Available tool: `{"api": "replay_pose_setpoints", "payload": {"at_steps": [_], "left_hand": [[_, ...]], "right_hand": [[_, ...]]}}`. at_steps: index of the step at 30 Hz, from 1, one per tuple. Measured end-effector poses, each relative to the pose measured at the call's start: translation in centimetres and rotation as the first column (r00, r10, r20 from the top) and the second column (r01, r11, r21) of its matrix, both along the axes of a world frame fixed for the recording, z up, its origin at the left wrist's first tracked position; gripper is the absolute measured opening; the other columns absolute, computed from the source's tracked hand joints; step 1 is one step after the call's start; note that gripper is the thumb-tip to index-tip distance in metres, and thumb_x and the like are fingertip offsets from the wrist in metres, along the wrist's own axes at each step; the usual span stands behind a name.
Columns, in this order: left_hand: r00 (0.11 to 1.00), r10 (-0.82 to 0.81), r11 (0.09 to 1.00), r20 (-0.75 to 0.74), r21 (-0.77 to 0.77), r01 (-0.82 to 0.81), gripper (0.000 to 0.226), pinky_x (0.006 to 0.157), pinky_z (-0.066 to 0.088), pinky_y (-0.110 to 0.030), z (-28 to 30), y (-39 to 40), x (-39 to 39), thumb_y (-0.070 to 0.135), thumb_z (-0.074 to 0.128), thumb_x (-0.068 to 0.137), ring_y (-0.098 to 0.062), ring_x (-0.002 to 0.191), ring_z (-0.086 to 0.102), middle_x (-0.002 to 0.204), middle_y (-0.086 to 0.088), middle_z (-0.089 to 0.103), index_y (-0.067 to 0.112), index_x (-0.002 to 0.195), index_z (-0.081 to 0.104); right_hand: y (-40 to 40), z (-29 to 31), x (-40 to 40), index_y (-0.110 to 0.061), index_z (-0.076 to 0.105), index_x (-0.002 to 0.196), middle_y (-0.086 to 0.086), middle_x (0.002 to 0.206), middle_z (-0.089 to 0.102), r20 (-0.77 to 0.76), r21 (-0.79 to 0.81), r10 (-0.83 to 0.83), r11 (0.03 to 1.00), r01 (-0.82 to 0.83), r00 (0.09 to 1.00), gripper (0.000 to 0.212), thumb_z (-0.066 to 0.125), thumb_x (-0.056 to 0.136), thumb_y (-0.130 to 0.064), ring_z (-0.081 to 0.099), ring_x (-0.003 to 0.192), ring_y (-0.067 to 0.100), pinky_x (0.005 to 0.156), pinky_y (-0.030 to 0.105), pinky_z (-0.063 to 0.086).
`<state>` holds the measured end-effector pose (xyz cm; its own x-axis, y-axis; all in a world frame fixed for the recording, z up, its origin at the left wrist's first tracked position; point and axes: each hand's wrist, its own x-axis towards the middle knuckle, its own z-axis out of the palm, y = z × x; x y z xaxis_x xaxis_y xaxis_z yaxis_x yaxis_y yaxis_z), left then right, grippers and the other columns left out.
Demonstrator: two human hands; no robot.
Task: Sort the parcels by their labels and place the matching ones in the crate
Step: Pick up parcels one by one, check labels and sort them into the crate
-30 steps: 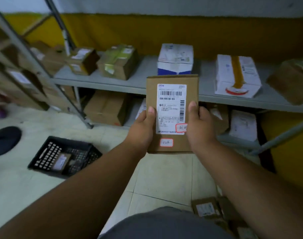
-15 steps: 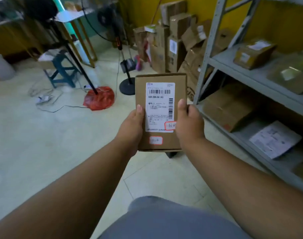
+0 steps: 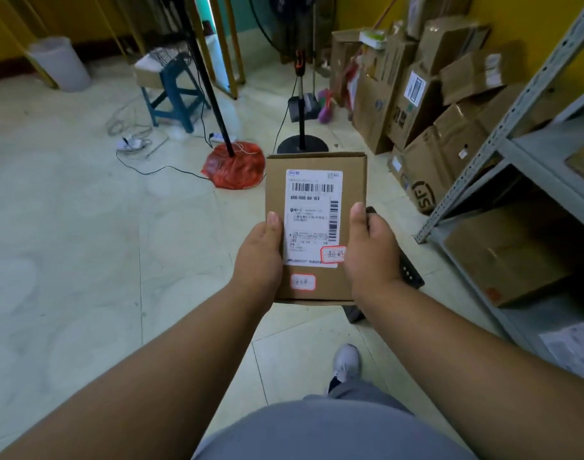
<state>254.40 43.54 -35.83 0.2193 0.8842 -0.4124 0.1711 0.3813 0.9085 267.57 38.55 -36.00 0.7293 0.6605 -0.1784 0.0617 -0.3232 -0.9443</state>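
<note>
Right now, reading from left to right: out on the pale floor stand a white bin (image 3: 60,63), a blue stool (image 3: 172,91) and a red bag (image 3: 234,165) wrapped round the foot of a black stand. Then comes my left hand (image 3: 259,257), fingers wrapped behind the left edge of the parcel (image 3: 315,224) with the thumb laid flat along its face. The parcel sits between both hands, held up in front of me over the floor tiles, its white shipping label (image 3: 313,219) facing me, with two small red-bordered stickers low down (handwritten, too small for me to read). My right hand (image 3: 372,252) mirrors the left, thumb on the face by the label's edge, fingers curled out of sight behind.

Just behind and below that hand peeks the dark edge of a crate (image 3: 408,272), mostly hidden by my wrist, so I cannot tell what is in it. Further right, stacked cartons (image 3: 416,104) lean against the yellow wall and a grey metal shelf (image 3: 516,154) holds more boxes.

This one looks like a flat, stiff cardboard box, likely light since thumbs and fingertips carry it easily. Its plain surface should not slip. Gripping the two long edges, as I do, seems right; I would avoid pressing the middle of the face, where thin board could dent.
</note>
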Motion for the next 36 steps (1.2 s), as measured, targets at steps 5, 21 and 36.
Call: {"api": "replay_pose_setpoints", "payload": {"at_steps": [5,21,36], "left_hand": [[0.998,0.066,0.997,0.023,0.027,-0.067,0.059,0.088,0.057,-0.052,1.2,5.7,3.4,0.071,0.034,0.083,-0.023,0.095,0.074,0.1,0.001,0.077,0.029,0.108,0.068],[0.944,-0.214,0.947,-0.249,0.184,0.263,0.031,0.073,0.058,-0.033,0.0,22.9,14.5,0.038,0.04,0.104,-0.007,0.09,0.066,0.11,0.015,0.06,0.042,0.134,0.037],[0.453,-0.836,0.46,-0.31,0.053,0.886,0.038,0.09,0.054,-0.036,-6.2,34.2,31.2,0.019,0.045,0.102,-0.009,0.098,0.063,0.11,0.012,0.065,0.033,0.137,0.052]], "right_hand": [[6.5,1.3,3.4,-0.015,0.059,0.09,0.002,0.085,0.071,-0.013,-0.007,0.077,0.997,-0.077,0.997,0.052,0.037,0.098,-0.061,0.07,0.081,0.024,0.078,0.051,0.059],[20.8,-1.4,14.5,-0.012,0.061,0.096,-0.002,0.088,0.066,-0.014,-0.054,-0.152,0.987,0.151,0.988,0.044,0.036,0.104,-0.048,0.062,0.078,0.015,0.059,0.024,0.042],[23.3,-7.9,22.0,-0.02,0.056,0.117,-0.008,0.104,0.061,0.17,-0.302,-0.747,0.581,0.756,0.642,0.019,0.058,0.098,-0.022,0.055,0.088,0.011,0.07,0.025,0.038]]}}
